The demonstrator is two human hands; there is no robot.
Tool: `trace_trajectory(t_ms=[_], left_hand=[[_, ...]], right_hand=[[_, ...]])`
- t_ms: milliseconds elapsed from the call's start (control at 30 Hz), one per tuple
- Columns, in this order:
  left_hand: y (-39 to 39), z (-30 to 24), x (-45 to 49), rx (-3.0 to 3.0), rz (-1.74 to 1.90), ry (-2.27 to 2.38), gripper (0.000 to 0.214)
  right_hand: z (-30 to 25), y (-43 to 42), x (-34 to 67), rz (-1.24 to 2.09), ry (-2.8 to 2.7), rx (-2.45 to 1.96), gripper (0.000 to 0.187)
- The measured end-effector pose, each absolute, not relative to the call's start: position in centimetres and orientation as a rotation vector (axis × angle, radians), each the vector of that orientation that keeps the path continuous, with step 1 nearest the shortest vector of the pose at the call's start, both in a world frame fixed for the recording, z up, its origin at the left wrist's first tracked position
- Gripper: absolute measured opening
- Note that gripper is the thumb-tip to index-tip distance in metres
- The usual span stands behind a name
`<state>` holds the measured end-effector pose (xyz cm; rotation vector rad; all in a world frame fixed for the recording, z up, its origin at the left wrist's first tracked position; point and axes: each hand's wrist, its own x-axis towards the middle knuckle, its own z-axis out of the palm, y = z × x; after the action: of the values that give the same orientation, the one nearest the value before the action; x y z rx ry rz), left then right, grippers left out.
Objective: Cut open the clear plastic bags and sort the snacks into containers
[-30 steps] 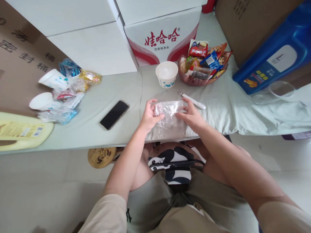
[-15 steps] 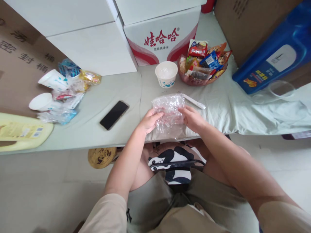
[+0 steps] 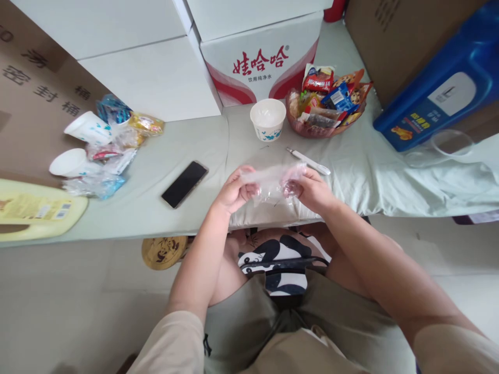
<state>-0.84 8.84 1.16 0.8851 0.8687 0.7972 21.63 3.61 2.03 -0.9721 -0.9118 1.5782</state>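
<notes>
A clear, crinkled plastic bag stretches between my two hands near the table's front edge. My left hand has its fingers closed on the left side of the bag. On the opposite side my right hand grips it, fingers curled in, partly seen through the film. Just beyond my right hand lies a slim white pen-like tool with a metal tip. Behind the bag stands a paper cup with a blue print, with something clear inside.
A basket of packaged snacks stands right of the cup. A phone lies left of my hands. Tipped paper cups and crumpled wrappers sit further left. A blue bottle leans at right, a yellow jug lies at left, and boxes line the back.
The bag was spread flatter and hung lower; now it is gathered and held up between my hands, whose fingers have curled tighter. The white tool's metal tip has come into view.
</notes>
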Motion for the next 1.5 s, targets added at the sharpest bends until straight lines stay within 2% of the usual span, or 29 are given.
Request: trace_trajectory(t_ms=[100, 200, 267, 300, 400, 433, 500, 667, 733, 833, 900, 1000, 1133, 1267, 1400, 1500], left_hand=[[9.0, 1.5, -0.8, 0.905, 0.760, 0.833, 0.037], [8.9, 1.1, -0.4, 1.017, 0.769, 0.904, 0.040], [8.8, 0.8, -0.2, 1.087, 0.801, 0.931, 0.035], [8.7, 0.6, -0.1, 1.104, 0.814, 0.936, 0.039], [8.7, 0.3, 0.0, 1.099, 0.866, 0.952, 0.061], [8.8, 0.3, 0.0, 1.087, 0.888, 0.955, 0.065], [8.9, 0.2, 0.1, 1.042, 0.932, 0.940, 0.069], [9.5, -0.7, 0.5, 1.002, 1.055, 0.914, 0.071], [10.0, -1.1, 0.5, 1.060, 1.247, 1.056, 0.060], [10.7, -1.3, 0.1, 1.159, 1.561, 1.358, 0.030], [10.6, -1.3, -0.1, 1.236, 1.568, 1.421, 0.021], [9.3, -1.5, 0.6, 1.395, 1.304, 1.260, 0.029], [7.1, -1.7, 3.0, 1.500, 1.046, 0.921, 0.064], [6.7, -1.3, 4.4, 1.454, 0.950, 0.815, 0.057], [7.4, -0.7, 4.3, 1.378, 1.050, 0.925, 0.054], [7.6, -0.6, 4.0, 1.266, 1.044, 0.915, 0.054]], right_hand=[[2.0, 3.7, 22.0, 1.563, -0.971, -0.959, 0.028], [1.6, 3.9, 22.1, 1.476, -1.068, -1.144, 0.040], [1.2, 4.0, 22.0, 1.391, -1.122, -1.292, 0.031], [1.0, 4.0, 22.0, 1.355, -1.123, -1.339, 0.029], [0.6, 4.3, 21.9, 1.258, -1.011, -1.354, 0.060], [0.5, 4.4, 22.0, 1.225, -0.953, -1.328, 0.065], [0.5, 4.5, 22.0, 1.208, -0.855, -1.258, 0.061], [1.0, 4.2, 21.6, 1.439, -0.945, -1.206, 0.038], [1.2, 4.1, 21.5, 1.278, -1.113, -1.365, 0.029], [1.4, 3.8, 21.5, 0.867, -1.372, -1.641, 0.014], [1.5, 3.6, 21.4, 0.735, -1.458, -1.695, 0.010], [1.5, 3.3, 21.0, 0.711, -1.495, -1.625, 0.012], [1.4, 2.8, 20.3, 0.885, -1.567, -1.311, 0.017], [1.1, 2.7, 20.0, 1.030, -1.501, -1.154, 0.020], [0.7, 3.2, 20.3, 0.957, -1.349, -1.350, 0.021], [0.4, 3.7, 20.7, 0.888, -1.252, -1.400, 0.039]])
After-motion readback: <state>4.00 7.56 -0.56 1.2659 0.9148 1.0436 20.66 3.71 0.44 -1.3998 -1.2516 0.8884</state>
